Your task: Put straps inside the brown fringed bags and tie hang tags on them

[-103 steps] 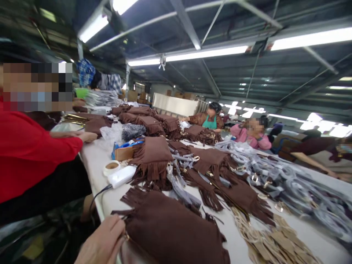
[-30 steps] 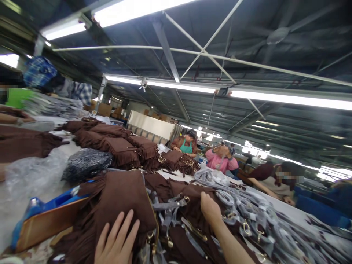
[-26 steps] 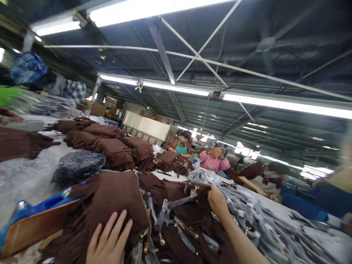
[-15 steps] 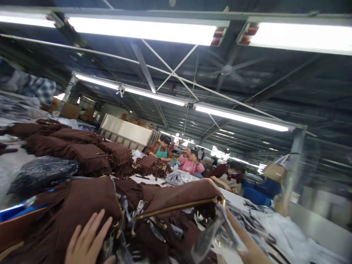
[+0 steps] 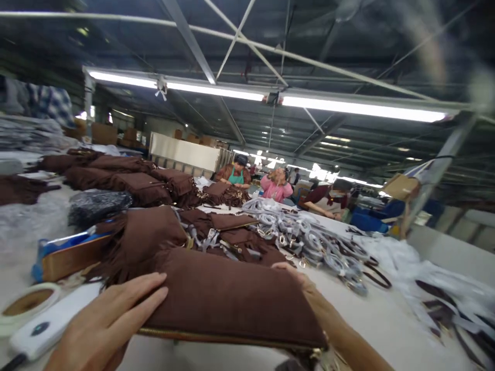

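A dark brown suede-like zip bag [image 5: 235,299] is held level in front of me, its gold zipper [image 5: 216,336] along the near edge. My left hand [image 5: 112,314] grips its left end, fingers laid over the top and the thumb hidden. At the far right edge my right hand [image 5: 296,281] holds the bag, most of its fingers out of sight behind it. Just beyond lies another brown bag with a fringe [image 5: 152,232]. Metal fittings and straps in clear wrapping lie among the brown pieces behind it.
Wrapped straps with gold buckles [image 5: 309,237] are heaped at right centre. Crumpled white plastic [image 5: 410,263] lies further right. A tape roll [image 5: 29,306], a white device [image 5: 54,319] and a blue box [image 5: 73,250] are at left. Stacked brown bags [image 5: 135,185] and several people stand beyond.
The zip bag has come nearer and lower, its zipper now at the near edge. My left hand has moved from the fringed bag onto it. The view has tilted down.
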`<state>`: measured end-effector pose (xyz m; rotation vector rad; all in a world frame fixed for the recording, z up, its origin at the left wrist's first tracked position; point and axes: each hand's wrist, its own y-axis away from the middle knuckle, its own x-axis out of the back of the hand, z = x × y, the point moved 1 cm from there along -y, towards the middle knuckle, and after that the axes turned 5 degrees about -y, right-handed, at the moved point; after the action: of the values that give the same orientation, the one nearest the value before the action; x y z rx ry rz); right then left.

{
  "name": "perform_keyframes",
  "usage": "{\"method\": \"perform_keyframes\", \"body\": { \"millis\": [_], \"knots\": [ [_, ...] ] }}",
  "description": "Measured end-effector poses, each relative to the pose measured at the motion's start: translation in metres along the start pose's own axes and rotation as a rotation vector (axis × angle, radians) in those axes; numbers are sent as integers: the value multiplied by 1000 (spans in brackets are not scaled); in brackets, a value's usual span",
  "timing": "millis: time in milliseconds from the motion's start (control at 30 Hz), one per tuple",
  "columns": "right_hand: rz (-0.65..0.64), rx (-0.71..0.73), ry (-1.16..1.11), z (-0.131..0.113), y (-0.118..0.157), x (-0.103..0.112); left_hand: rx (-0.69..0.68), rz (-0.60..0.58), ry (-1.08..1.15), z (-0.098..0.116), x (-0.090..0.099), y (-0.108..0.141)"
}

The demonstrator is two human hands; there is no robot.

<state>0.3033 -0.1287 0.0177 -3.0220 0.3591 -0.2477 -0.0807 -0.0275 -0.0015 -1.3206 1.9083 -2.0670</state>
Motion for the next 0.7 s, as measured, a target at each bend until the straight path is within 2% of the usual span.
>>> {"method": "perform_keyframes", "body": {
  "millis": [100,133,200,267,400,467,533,600,633,700],
  "knots": [
    [-215,-117,24,35,28,-26,-19,-193,-27,-5,-11,52],
    [-227,-126,64,45,34,-33,1,-236,-18,-7,-16,71],
    [-212,-144,167,62,38,-44,41,-414,12,-9,-27,102],
    [-179,-150,309,69,36,-49,72,-546,9,-10,-35,121],
    [-46,-89,570,53,36,-48,155,-617,-80,-10,-43,125],
    [26,-54,721,42,51,-47,177,-640,-105,-13,-44,124],
    [46,-79,827,41,77,-45,191,-669,-125,-16,-44,125],
    [-16,-94,800,57,106,-43,216,-698,-137,-15,-39,124],
    [-76,-36,767,70,120,-42,215,-702,-125,-9,-36,122],
    [-224,178,791,98,142,-44,166,-700,-47,13,-27,110]
  ]
}}
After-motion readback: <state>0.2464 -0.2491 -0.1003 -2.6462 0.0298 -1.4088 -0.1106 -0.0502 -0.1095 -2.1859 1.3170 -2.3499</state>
